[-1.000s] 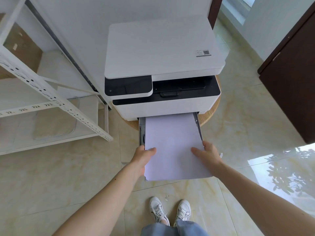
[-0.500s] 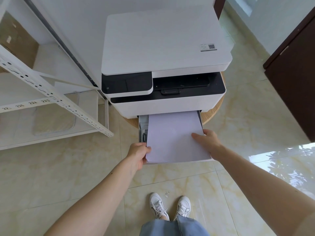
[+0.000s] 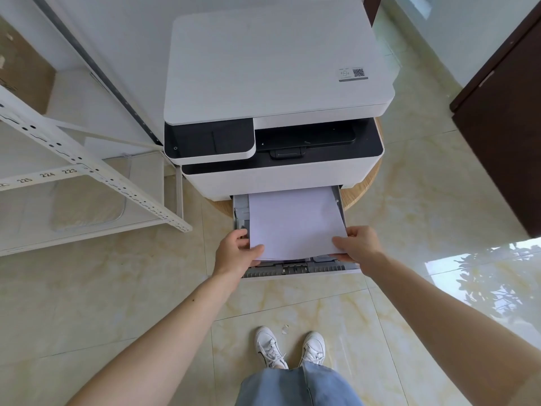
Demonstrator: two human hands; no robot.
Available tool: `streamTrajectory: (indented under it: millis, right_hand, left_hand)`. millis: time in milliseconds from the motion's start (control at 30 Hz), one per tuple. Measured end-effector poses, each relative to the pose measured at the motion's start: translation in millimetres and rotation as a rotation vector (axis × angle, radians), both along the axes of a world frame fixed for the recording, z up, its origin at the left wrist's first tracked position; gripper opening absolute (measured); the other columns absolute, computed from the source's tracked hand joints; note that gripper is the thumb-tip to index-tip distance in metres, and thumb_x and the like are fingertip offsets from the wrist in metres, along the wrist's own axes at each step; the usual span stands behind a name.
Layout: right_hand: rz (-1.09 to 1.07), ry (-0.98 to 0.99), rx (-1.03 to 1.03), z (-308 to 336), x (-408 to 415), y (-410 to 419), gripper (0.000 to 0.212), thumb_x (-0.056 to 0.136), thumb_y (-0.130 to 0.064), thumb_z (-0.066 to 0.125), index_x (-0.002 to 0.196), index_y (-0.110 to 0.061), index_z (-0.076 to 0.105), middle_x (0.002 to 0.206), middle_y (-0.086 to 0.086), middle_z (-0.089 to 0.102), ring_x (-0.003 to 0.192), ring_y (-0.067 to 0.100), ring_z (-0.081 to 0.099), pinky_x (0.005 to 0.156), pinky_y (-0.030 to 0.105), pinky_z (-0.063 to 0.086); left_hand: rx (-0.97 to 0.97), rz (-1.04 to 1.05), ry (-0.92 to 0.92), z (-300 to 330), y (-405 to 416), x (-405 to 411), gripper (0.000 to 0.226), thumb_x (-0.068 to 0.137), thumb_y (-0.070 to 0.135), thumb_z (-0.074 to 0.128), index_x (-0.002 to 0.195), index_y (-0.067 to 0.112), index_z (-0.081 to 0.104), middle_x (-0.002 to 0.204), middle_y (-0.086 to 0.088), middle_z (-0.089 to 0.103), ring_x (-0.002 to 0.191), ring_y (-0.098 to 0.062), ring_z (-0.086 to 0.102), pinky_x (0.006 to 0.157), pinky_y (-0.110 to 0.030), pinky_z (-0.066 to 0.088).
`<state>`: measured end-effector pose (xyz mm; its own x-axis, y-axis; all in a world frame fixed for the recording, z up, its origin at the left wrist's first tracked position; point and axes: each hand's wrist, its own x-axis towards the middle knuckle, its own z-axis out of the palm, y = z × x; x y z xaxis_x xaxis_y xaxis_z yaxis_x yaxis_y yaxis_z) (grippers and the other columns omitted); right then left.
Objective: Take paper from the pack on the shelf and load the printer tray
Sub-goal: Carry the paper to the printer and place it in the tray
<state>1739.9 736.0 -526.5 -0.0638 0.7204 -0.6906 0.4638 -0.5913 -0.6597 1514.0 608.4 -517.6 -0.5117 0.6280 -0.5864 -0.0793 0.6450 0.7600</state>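
Head camera looks steeply down, close above the printer (image 3: 275, 92).

Printer (image 3: 278, 83) set on a round stand (image 3: 363, 194), shelf (image 3: 87, 177) placed at its left, paper (image 3: 292, 224) laid in the pulled-out tray (image 3: 298, 271) in front.

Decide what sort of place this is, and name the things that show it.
Probably a small office or storeroom: a multifunction printer on a round wooden stand, white metal shelving with numbered labels, and a polished tile floor. It could also be a home workroom.
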Motion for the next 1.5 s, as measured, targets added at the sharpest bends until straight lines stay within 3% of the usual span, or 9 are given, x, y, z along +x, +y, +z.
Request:
streamTrajectory:
  millis: [267, 400, 500, 600, 867, 1067, 1233, 1333, 1500]
  right_hand:
    - [-0.004, -0.007, 0.076, -15.6, 4.5, -7.1, 0.022, 0.082, -0.007, 0.064, 0.102, -0.007, 0.056, 0.101, 0.014, 0.066, 0.078, 0.026, 0.07, 0.051, 0.029, 0.059]
    - [0.049, -0.092, 0.143, -12.5, 8.1, -13.1, 0.038, 0.082, -0.022, 0.066, 0.109, -0.02, 0.04, 0.092, 0.002, 0.062, 0.051, 0.016, 0.07, 0.052, 0.033, 0.058]
    - [0.136, -0.143, 0.261, -9.9, 10.7, -18.5, 0.046, 0.075, -0.029, 0.075, 0.108, -0.022, 0.043, 0.085, -0.003, 0.062, 0.052, 0.012, 0.068, 0.039, 0.018, 0.044]
    - [0.259, -0.199, 0.356, -8.2, 14.9, -22.7, 0.051, 0.064, -0.029, 0.083, 0.103, -0.027, 0.051, 0.084, -0.005, 0.06, 0.068, 0.013, 0.063, 0.046, 0.018, 0.04]
    - [0.395, -0.206, 0.49, -16.7, 17.8, -26.5, 0.043, 0.06, -0.017, 0.088, 0.099, -0.018, 0.071, 0.083, -0.002, 0.064, 0.065, 0.001, 0.059, 0.055, 0.001, 0.04]
    - [0.457, -0.28, 0.519, -23.9, 15.5, -27.7, 0.043, 0.062, -0.02, 0.087, 0.1, -0.016, 0.07, 0.085, 0.0, 0.061, 0.07, 0.016, 0.057, 0.057, 0.01, 0.036]
    - [0.522, -0.337, 0.563, -25.6, 18.4, -30.3, 0.039, 0.069, -0.026, 0.083, 0.104, -0.017, 0.067, 0.083, -0.003, 0.053, 0.072, 0.02, 0.053, 0.059, 0.028, 0.042]
    - [0.566, -0.43, 0.571, -23.8, 18.3, -30.7, 0.036, 0.074, -0.036, 0.078, 0.103, -0.021, 0.063, 0.084, -0.005, 0.052, 0.071, 0.019, 0.053, 0.054, 0.027, 0.04]
    - [0.594, -0.521, 0.548, -16.1, 13.5, -36.3, 0.032, 0.079, -0.043, 0.071, 0.105, -0.027, 0.065, 0.094, -0.007, 0.05, 0.079, 0.021, 0.059, 0.063, 0.032, 0.046]
  left_hand:
    - [0.051, -0.196, 0.322, -7.5, -13.6, 4.1, 0.039, 0.064, 0.008, 0.087, 0.1, 0.012, 0.071, 0.104, 0.001, 0.067, 0.082, -0.009, 0.066, 0.064, -0.004, 0.046]
    - [0.079, -0.266, 0.433, -15.9, -17.0, 5.9, 0.034, 0.064, 0.001, 0.086, 0.096, 0.002, 0.075, 0.112, -0.01, 0.065, 0.076, -0.014, 0.065, 0.069, -0.002, 0.046]
    - [0.083, -0.339, 0.495, -22.3, -19.4, 4.6, 0.03, 0.067, 0.003, 0.085, 0.095, 0.001, 0.076, 0.117, -0.014, 0.065, 0.079, -0.021, 0.068, 0.082, -0.021, 0.053]
    - [0.096, -0.371, 0.511, -23.7, -20.8, 3.7, 0.03, 0.068, 0.004, 0.084, 0.096, -0.001, 0.076, 0.121, -0.013, 0.063, 0.08, -0.024, 0.07, 0.088, -0.034, 0.055]
    - [0.15, -0.37, 0.559, -32.2, -31.4, -3.3, 0.028, 0.071, 0.0, 0.081, 0.098, -0.002, 0.075, 0.112, -0.014, 0.067, 0.082, -0.02, 0.069, 0.081, -0.016, 0.049]
    - [0.154, -0.478, 0.728, -29.9, -31.6, -3.1, 0.021, 0.071, 0.006, 0.082, 0.091, 0.001, 0.077, 0.098, -0.007, 0.067, 0.073, -0.021, 0.064, 0.07, -0.033, 0.056]
    - [0.128, -0.529, 0.813, -24.9, -30.7, -3.1, 0.012, 0.072, 0.015, 0.083, 0.076, 0.005, 0.077, 0.08, -0.003, 0.068, 0.068, -0.021, 0.063, 0.059, -0.034, 0.052]
    - [0.077, -0.549, 0.857, -21.3, -26.2, -3.4, 0.014, 0.074, 0.021, 0.082, 0.069, 0.009, 0.076, 0.076, -0.001, 0.069, 0.068, -0.021, 0.063, 0.054, -0.033, 0.051]
    - [-0.002, -0.7, 0.879, -21.0, -19.4, -3.5, 0.017, 0.084, 0.024, 0.072, 0.078, 0.009, 0.078, 0.087, -0.003, 0.067, 0.081, -0.02, 0.062, 0.064, -0.035, 0.055]
